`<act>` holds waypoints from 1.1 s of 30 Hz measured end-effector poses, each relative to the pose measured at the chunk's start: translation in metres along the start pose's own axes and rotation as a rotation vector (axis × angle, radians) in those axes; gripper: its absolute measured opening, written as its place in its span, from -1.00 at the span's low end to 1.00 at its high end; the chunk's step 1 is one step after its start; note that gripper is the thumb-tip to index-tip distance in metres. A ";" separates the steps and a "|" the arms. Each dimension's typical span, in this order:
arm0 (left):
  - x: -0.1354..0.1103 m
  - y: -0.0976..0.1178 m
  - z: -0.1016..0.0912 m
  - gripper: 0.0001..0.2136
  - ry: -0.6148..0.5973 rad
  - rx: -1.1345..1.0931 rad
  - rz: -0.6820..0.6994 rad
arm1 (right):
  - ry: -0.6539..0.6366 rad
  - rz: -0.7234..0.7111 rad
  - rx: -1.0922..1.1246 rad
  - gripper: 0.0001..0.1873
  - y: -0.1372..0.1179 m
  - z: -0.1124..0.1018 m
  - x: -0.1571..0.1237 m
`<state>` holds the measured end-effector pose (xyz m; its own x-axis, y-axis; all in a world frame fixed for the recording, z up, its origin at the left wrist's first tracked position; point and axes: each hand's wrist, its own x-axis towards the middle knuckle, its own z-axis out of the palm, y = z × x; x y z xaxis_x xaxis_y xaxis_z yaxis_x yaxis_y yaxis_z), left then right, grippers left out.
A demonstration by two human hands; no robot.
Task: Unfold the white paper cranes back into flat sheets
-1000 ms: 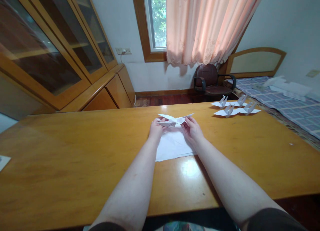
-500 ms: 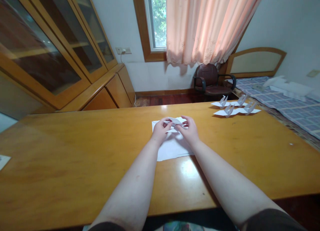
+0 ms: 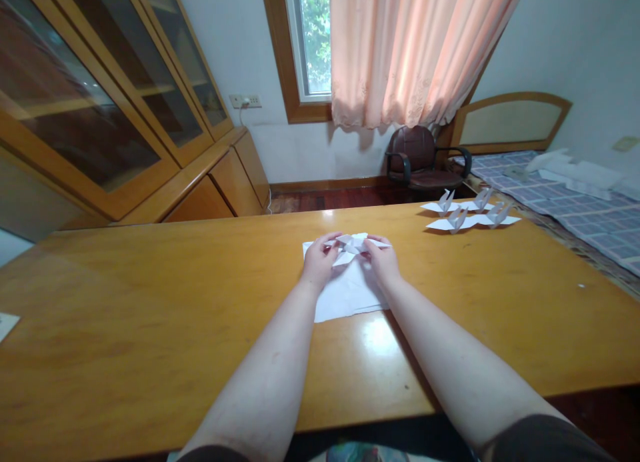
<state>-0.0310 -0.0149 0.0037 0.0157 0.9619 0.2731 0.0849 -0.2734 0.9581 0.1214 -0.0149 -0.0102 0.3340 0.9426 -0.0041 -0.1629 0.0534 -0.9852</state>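
Both hands pinch a white folded paper crane [image 3: 351, 247] above a stack of white paper [image 3: 350, 292]. My left hand [image 3: 320, 259] is closed on the crane's left side. My right hand [image 3: 382, 259] grips its right side, where a pointed tip sticks out past the fingers. The crane's pointed flaps are spread between my hands, and parts of it are hidden behind the fingers. Several finished paper cranes [image 3: 457, 219] stand in two rows at the table's far right.
The wooden table [image 3: 175, 315] runs across the view. A paper corner [image 3: 7, 325] shows at its left edge. Beyond it are a glass-fronted cabinet [image 3: 125, 169], a brown armchair [image 3: 417, 155] and a bed [image 3: 555, 195]. A tiny white scrap [image 3: 581, 286] lies at the right.
My right hand has lowered its raised fingers and moved slightly right along the crane. The crane's flaps now look more spread, with a tip showing at the right.
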 end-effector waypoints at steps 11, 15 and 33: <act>0.008 -0.005 -0.001 -0.56 -0.018 -0.414 -0.106 | -0.221 0.259 0.342 -0.73 -0.008 0.000 -0.001; 0.006 -0.006 -0.001 -0.57 -0.064 -0.389 -0.162 | -0.270 0.239 0.331 -0.72 -0.001 0.001 0.001; -0.004 0.009 0.001 -0.70 -0.090 0.135 0.179 | -0.211 -0.737 -0.486 -0.91 -0.023 -0.003 -0.020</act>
<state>-0.0296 -0.0208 0.0110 0.1308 0.8968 0.4226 0.2050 -0.4416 0.8735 0.1207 -0.0361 0.0117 0.0136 0.7681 0.6401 0.4508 0.5668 -0.6896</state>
